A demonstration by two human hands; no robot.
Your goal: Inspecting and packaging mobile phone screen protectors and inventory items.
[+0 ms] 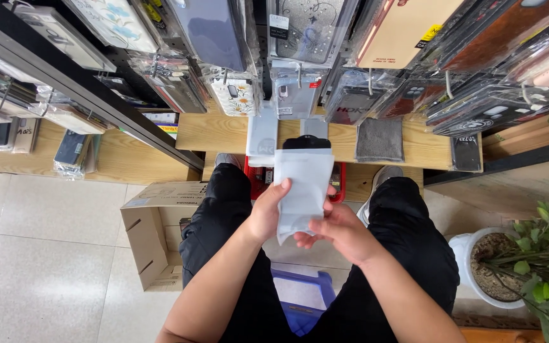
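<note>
Between two hands (pixel 306 225), one white packet (pixel 303 190)

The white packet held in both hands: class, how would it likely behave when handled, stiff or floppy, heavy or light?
The white packet looks thin and flat, so probably light. The left hand and right hand grip its lower part while the top stands unsupported, suggesting some stiffness. Its smooth surface may be slippery.

Wooden shelf (pixel 223 134), far side: grey cloth (pixel 379 140) right of centre, dark phone case (pixel 465 154) at right end, white packet (pixel 262 133) at centre. Tiled floor (pixel 39 254), near left: open cardboard box (pixel 154 238). Near right: white plant pot (pixel 471 267).
</note>
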